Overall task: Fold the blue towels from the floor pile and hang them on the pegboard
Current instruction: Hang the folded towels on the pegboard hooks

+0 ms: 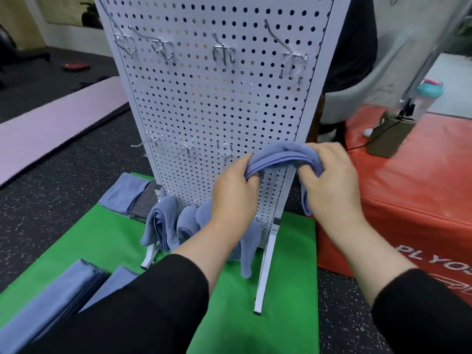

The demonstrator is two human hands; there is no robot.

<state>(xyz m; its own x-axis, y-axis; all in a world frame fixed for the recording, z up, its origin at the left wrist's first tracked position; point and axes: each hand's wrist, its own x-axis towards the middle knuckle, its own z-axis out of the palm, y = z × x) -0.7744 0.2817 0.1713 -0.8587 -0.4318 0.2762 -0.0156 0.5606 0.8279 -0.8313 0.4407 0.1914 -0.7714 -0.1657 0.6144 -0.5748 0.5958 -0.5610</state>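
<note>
A folded blue towel point(283, 155) arches at centre frame before the white pegboard point(217, 98), its lower right edge; the left hand point(236, 192) grips its left end, the right hand point(332, 182) clasps its right end; hung blue towels point(163, 226) crowd the bottom pegs; a green mat point(102, 233) lies below.
</note>
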